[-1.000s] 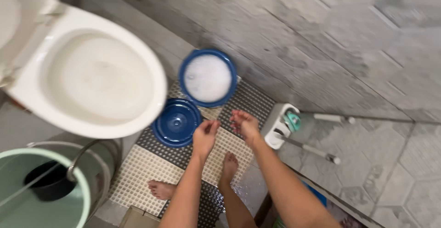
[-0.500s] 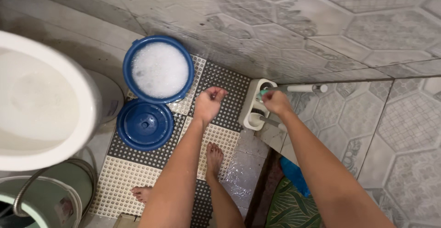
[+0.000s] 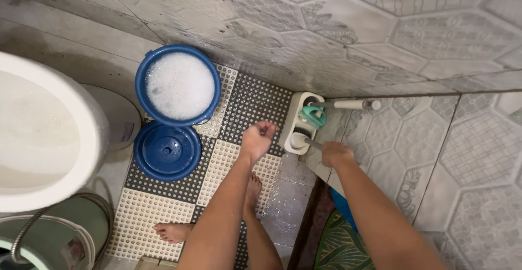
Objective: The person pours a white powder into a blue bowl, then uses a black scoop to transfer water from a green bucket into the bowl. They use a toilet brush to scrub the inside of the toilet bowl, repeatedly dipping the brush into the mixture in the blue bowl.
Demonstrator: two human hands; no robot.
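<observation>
My right hand (image 3: 335, 153) is closed around the thin grey handle of a brush (image 3: 312, 143). The brush stands in a white holder (image 3: 297, 119) in the corner where the floor meets the tiled wall. A second brush with a teal head (image 3: 314, 116) and a white handle (image 3: 350, 104) sits in the same holder, a little above my hand. My left hand (image 3: 259, 139) hovers over the perforated floor mat (image 3: 242, 104) just left of the holder, fingers loosely curled and holding nothing.
A blue basin of white foam (image 3: 179, 85) stands by the wall, and a second blue basin (image 3: 167, 151) sits just below it. A white toilet bowl (image 3: 41, 134) fills the left. A green bucket with a hose (image 3: 38, 237) is bottom left. My bare feet (image 3: 173, 231) stand on the mat, and a leaf-patterned rug (image 3: 340, 245) lies at the right.
My right hand has dropped from the upper teal brush to the lower brush's handle and closed on it. My left hand has drifted slightly right and down.
</observation>
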